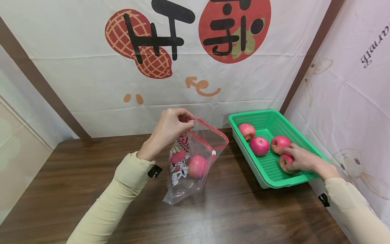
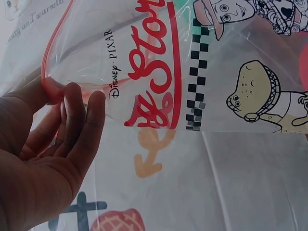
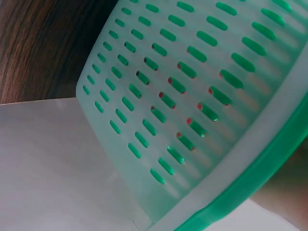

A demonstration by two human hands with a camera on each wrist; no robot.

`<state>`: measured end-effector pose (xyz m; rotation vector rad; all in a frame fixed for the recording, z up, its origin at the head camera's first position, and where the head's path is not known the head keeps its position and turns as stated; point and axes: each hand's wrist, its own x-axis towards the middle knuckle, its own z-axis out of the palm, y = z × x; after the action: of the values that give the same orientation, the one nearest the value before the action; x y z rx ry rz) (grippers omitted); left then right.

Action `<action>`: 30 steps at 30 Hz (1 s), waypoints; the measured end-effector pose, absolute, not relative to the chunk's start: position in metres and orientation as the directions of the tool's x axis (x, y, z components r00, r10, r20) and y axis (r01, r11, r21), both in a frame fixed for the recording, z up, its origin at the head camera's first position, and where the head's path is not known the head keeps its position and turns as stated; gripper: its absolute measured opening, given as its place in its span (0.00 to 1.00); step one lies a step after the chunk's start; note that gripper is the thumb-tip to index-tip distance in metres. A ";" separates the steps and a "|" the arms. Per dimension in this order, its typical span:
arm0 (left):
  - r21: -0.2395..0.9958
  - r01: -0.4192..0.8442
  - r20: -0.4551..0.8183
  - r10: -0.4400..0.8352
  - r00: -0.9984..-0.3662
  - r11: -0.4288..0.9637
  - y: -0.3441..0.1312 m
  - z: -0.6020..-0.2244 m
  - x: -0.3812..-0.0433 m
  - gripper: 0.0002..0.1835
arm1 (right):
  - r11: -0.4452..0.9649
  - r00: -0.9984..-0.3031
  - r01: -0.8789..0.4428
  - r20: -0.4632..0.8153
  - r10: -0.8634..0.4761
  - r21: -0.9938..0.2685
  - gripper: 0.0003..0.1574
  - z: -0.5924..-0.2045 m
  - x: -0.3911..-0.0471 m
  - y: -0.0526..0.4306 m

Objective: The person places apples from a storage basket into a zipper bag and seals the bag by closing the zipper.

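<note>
My left hand (image 1: 172,127) pinches the red-edged top corner of a clear zip bag (image 1: 184,188), holding it upright with its mouth gaping to the right. In the left wrist view, thumb and fingertips meet at the red zip strip (image 2: 53,89) beside printed red lettering. Two apples, one a pinkish apple (image 1: 198,166) and the other behind the print, are inside the bag. At right, my right hand (image 1: 301,158) reaches into a green basket (image 1: 248,154) and grips the nearest apple (image 1: 285,163), its fingers covering the right side. The right wrist view shows mainly the basket's slotted wall (image 3: 159,91).
Three more apples lie in the basket: one in its far left corner (image 1: 246,131), a darker apple (image 1: 259,146) and another apple (image 1: 280,144) beside the gripped one. The brown wooden table (image 1: 91,189) meets printed cloth hangings (image 1: 76,67) at the back and right.
</note>
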<state>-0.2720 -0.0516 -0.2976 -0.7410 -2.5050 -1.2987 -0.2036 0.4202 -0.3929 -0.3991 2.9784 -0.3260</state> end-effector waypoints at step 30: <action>0.706 0.536 0.407 0.354 -0.842 0.463 -0.056 -0.298 -0.272 0.06 | 0.933 -0.953 -0.299 0.025 -0.301 -0.198 0.28 -0.397 -0.211 0.415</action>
<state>-0.2717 -0.0558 -0.2984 -0.7735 -2.5074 -1.3208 -0.2109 0.4151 -0.3973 -0.4784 3.0830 -0.3140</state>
